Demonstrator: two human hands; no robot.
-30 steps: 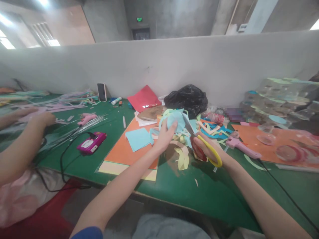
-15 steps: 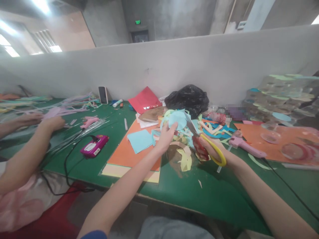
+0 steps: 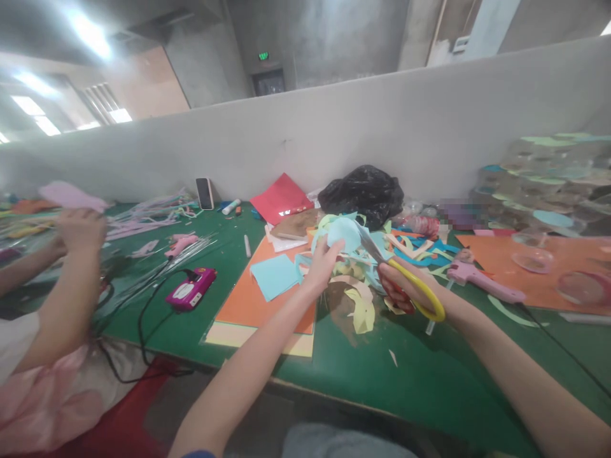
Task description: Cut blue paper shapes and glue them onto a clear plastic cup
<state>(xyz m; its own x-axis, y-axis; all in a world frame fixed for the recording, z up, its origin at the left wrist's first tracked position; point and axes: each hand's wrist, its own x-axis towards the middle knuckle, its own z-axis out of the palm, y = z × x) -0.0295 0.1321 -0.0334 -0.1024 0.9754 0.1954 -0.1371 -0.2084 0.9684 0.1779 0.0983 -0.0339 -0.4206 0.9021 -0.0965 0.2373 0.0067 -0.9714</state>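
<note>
- Okay, left hand (image 3: 324,267): fingers and thumb together, pinching a crumpled blue paper (image 3: 344,234) above the table.
- Right hand (image 3: 403,286): clamped on yellow-handled scissors (image 3: 420,296), fingers through the handles. Blades point up-left, touching the blue paper, just beside the left hand.
- Below and between both hands: pile of paper scraps (image 3: 356,305), yellow, tan and blue.
- Left of left hand: orange card (image 3: 262,302) with a blue paper square (image 3: 273,277) on top.
- Right of right hand: pink glue gun (image 3: 482,284), then orange sheet (image 3: 520,267).
- Beyond both hands: black plastic bag (image 3: 363,197), red paper (image 3: 281,198), phone (image 3: 205,193) leaning on low wall (image 3: 334,127).
- Well left of left hand: magenta box (image 3: 191,289) with black cord; co-worker's hands (image 3: 81,229) holding pink paper (image 3: 71,196).
- Everything on green table (image 3: 429,381).
</note>
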